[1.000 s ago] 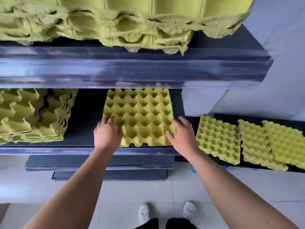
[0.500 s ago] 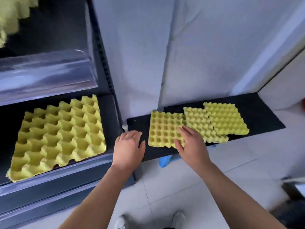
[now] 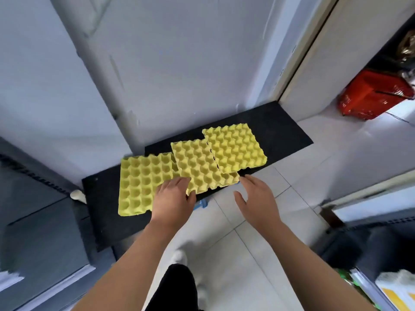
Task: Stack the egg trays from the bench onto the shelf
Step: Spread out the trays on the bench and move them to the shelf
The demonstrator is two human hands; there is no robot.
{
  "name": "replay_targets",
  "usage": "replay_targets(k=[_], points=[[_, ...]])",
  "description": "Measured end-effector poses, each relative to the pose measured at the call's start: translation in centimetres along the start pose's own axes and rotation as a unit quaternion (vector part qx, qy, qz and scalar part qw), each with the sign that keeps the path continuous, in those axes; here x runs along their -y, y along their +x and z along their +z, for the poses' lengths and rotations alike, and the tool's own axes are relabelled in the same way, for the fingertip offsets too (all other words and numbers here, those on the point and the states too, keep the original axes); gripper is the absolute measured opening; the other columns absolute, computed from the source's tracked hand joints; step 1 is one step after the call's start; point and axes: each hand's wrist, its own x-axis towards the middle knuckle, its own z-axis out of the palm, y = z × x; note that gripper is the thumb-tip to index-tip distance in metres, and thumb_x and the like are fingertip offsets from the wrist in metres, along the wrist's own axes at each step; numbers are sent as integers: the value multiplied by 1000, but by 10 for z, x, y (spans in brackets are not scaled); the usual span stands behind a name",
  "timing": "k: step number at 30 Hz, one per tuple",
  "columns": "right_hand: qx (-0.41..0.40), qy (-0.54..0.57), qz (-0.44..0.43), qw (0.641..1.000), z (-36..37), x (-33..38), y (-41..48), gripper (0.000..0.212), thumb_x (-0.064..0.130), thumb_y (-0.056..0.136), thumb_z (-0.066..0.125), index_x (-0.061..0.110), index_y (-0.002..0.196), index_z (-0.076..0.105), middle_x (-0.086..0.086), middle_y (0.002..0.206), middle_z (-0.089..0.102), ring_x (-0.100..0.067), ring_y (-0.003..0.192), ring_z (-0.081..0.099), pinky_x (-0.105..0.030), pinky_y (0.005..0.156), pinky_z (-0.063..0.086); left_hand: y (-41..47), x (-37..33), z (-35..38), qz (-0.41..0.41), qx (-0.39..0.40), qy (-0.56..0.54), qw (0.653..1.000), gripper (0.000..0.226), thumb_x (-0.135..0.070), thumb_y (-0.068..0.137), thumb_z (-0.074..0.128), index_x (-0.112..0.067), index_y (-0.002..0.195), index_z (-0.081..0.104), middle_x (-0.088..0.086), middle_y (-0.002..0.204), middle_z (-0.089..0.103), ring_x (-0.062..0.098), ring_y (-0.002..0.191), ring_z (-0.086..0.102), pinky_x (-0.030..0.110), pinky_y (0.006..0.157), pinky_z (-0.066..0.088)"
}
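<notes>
Fingers (image 3: 176, 184) of the left hand (image 3: 173, 202) lie almost straight and close together, palm down, on the near right part of the left egg tray (image 3: 141, 182). The thumb sits beside the near edge of the middle egg tray (image 3: 199, 167), and nothing is curled round either tray.

At the far left stands a dark grey shelf unit (image 3: 38, 221), with only its side and a blurred edge in view. Next to it, a low black bench (image 3: 101, 209) runs away to the right along a pale grey wall (image 3: 179, 63). Three yellow moulded-pulp egg trays lie on the bench in an overlapping row. The left one lies flat on the bench, the middle one rests over its right edge, and the right egg tray (image 3: 234, 149) rests over the middle one's right edge.

To the right of the left hand, the right hand (image 3: 256, 200) hovers palm down above the white tiled floor (image 3: 292, 221). Its fingers are spread and relaxed and hold nothing, and the index tip is just beside the middle tray's near right corner. Further right, on the floor, sits a red basket (image 3: 370, 97).
</notes>
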Motion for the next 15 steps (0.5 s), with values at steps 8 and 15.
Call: replay_targets(k=[8,15], points=[[15,-13,62,998,-1,-87,97,47,30,93,55,9,135,50,-9,138,50,-24,130,43,-34,109,31,115,-39,66,-8,72,4,997,43,-31,92,57,-15,132,57,2,130,60,28,119,53,40,101,40],[54,9,132,990,15,-161,185,48,32,94,53,11,137,48,-7,141,48,-22,133,38,-33,110,28,213,-63,131,-56,179,25,982,48,-36,96,48,-22,142,42,-2,141,47,21,129,43,34,104,33]])
